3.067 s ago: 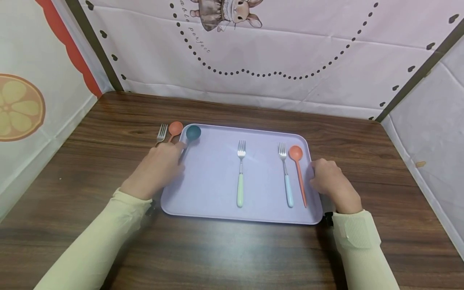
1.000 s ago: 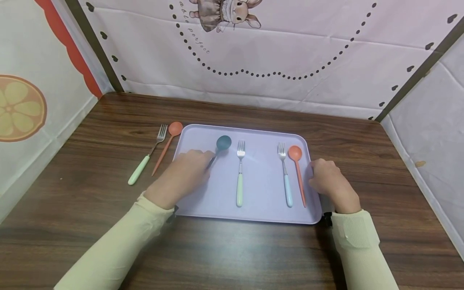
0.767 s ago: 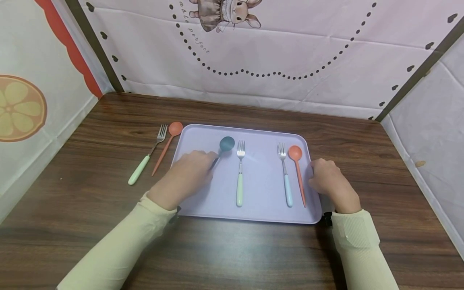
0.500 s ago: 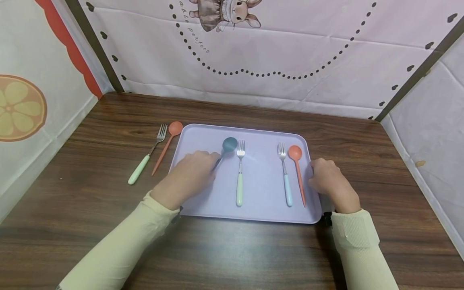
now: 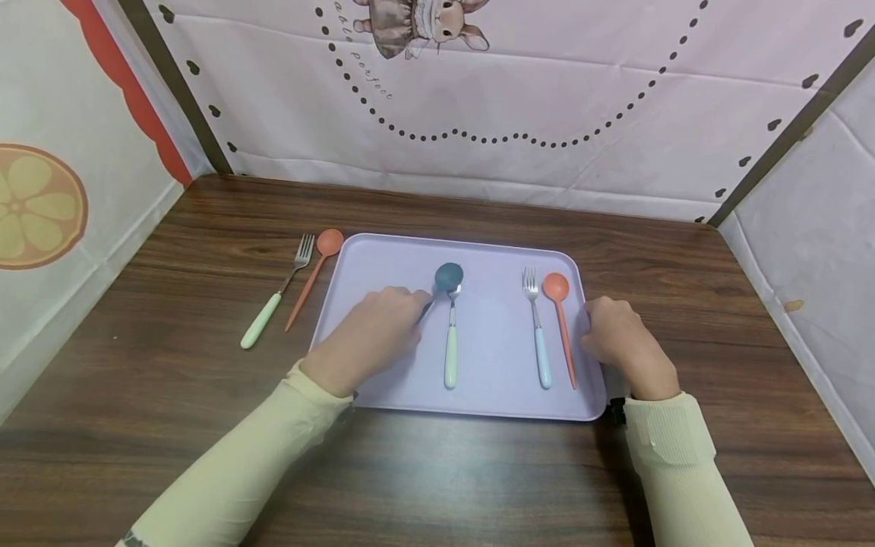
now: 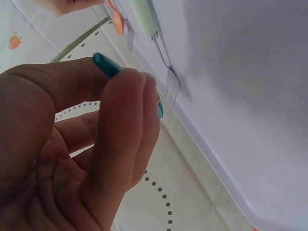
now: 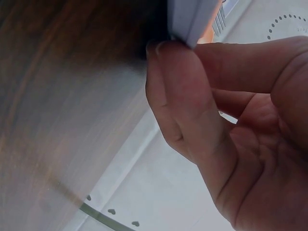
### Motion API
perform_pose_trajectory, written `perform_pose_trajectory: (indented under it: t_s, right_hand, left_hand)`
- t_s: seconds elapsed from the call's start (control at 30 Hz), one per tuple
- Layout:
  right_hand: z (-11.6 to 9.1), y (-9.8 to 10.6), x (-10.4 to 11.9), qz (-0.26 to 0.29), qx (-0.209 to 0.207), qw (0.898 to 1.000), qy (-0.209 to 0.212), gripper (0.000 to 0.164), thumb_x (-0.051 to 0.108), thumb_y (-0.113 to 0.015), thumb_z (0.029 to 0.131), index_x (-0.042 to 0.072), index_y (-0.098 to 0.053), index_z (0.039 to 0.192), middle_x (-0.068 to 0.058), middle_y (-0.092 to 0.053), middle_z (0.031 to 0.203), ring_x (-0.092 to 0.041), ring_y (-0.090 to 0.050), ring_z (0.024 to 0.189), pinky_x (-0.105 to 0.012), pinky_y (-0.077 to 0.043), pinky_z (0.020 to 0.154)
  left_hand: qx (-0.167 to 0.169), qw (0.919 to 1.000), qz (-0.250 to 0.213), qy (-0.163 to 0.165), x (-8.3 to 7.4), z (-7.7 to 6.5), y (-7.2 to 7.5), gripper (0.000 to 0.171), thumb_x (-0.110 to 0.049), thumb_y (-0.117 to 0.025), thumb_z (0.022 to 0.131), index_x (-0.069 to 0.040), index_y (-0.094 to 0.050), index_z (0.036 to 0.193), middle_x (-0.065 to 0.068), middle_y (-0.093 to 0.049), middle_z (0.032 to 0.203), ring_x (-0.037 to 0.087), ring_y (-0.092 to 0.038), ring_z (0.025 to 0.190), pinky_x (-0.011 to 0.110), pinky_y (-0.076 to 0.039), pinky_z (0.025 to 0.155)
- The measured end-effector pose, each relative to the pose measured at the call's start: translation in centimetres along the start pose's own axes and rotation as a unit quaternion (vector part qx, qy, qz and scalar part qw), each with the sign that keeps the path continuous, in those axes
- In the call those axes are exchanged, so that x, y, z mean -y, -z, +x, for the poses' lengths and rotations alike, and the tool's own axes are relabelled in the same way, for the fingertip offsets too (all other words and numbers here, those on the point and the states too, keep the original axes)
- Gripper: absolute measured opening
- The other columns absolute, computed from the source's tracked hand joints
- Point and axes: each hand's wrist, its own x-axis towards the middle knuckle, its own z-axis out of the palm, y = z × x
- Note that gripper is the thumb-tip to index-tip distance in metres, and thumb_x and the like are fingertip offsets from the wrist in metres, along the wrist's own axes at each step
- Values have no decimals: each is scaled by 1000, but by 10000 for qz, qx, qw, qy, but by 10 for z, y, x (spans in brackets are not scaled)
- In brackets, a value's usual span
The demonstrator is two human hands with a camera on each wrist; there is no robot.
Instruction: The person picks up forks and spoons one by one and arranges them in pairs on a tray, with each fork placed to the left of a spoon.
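Observation:
My left hand (image 5: 372,334) pinches the handle of a dark teal spoon (image 5: 448,276) above the lilac tray (image 5: 383,251). In the head view the spoon's bowl covers the tines of a green-handled fork (image 5: 451,357) lying on the tray. The left wrist view shows the handle end of the teal spoon (image 6: 107,64) poking out between thumb and fingers. At the tray's right side, my right hand (image 5: 625,342) grips the rim, thumb and fingers on either side of the tray edge (image 7: 190,19). Near that hand lie a blue-handled fork (image 5: 540,342) and an orange spoon (image 5: 557,287).
Left of the tray, on the dark wooden table (image 5: 171,365), lie another green-handled fork (image 5: 263,319) and a second orange spoon (image 5: 330,243). A white printed cloth (image 5: 519,91) stands behind the table, with more cloth at both sides.
My left hand has carried the teal spoon rightward from the tray's left edge, uncovering the fork and orange spoon on the table. Its bowl now overlaps the fork's tines. The right hand stays put.

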Motion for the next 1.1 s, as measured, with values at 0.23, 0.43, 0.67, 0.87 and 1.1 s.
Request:
perform_pose_trajectory:
  t_s: [0.23, 0.43, 0.67, 0.87, 1.1]
  right_hand:
    - [1, 1, 0, 1, 37, 10000, -64, 15, -1, -53, 71, -4, -58, 85, -15, -53, 68, -29, -49, 62, -38, -43, 50]
    - [0, 1, 1, -30, 93, 9999, -102, 20, 0, -54, 72, -6, -59, 90, -16, -55, 70, -28, -50, 63, -38, -44, 51]
    - [0, 1, 0, -21, 82, 9999, -136, 19, 0, -54, 72, -5, -59, 90, -15, -54, 70, -28, -50, 63, -38, -44, 51]
    - [1, -1, -1, 25, 151, 9996, -229, 20, 1, -55, 74, -6, -58, 92, -17, -55, 72, -28, -50, 63, -38, -45, 51]
    - [1, 0, 0, 17, 141, 9997, -208, 21, 1, -55, 74, -7, -59, 93, -17, -55, 72, -28, -51, 63, -39, -45, 52]
  left_hand:
    - [-93, 9999, -31, -73, -6, 4, -5, 16, 1, -58, 79, 0, -65, 94, 7, -56, 65, 15, -47, 55, 34, -46, 47]
    - [-54, 9999, 6, -91, -11, 6, -6, 15, -1, -59, 79, -2, -64, 93, 8, -57, 66, 17, -48, 55, 37, -47, 47]
    - [-50, 9999, 30, -149, -18, 8, -10, 9, -3, -58, 82, -3, -63, 90, 7, -56, 65, 16, -47, 54, 36, -47, 47]
    - [-16, 9997, 158, -170, -23, 12, -15, 9, -5, -56, 85, -4, -64, 89, 8, -56, 65, 17, -48, 54, 37, -47, 47]
    - [-76, 9996, 55, -274, -27, 14, -16, 7, -1, -59, 77, -5, -59, 83, 7, -54, 63, 18, -47, 52, 35, -46, 45]
